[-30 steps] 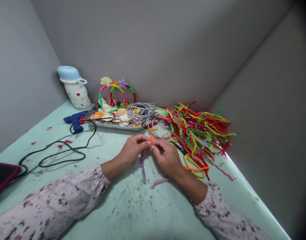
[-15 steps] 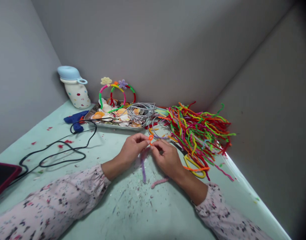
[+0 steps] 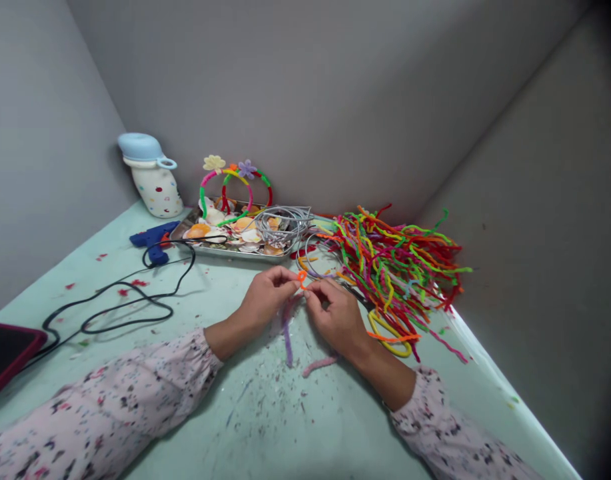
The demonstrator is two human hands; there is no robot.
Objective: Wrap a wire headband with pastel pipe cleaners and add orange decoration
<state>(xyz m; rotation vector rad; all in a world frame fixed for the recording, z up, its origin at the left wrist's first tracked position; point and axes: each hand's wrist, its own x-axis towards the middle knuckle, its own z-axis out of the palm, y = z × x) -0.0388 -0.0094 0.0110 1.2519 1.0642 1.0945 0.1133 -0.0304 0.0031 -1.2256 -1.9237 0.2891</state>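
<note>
An orange pipe cleaner [image 3: 302,275], bent into a small loop at its top, is pinched between both hands above the middle of the table. My left hand [image 3: 268,297] grips it by thumb and fingertips from the left. From the right, my right hand [image 3: 338,317] pinches its lower end. Below them on the table lie a purple pipe cleaner [image 3: 288,341] and a pink pipe cleaner [image 3: 321,365], the pink one partly hidden by my right hand. Yellow-handled scissors [image 3: 392,339] rest beside my right wrist, partly under the pile of pipe cleaners.
A heap of colourful pipe cleaners [image 3: 400,260] lies at right. Behind my hands stands a metal tray [image 3: 225,253] with shells, coiled grey wire [image 3: 282,223] and two flower-topped rings [image 3: 252,190]. At left are a blue glue gun [image 3: 155,240], its black cord [image 3: 125,331], a bottle [image 3: 155,187] and a dark tablet-like device [image 3: 10,357].
The orange loop stands a little more open, with more of the strand showing between my fingertips. Both hands keep their pinch; the whole view has shifted slightly.
</note>
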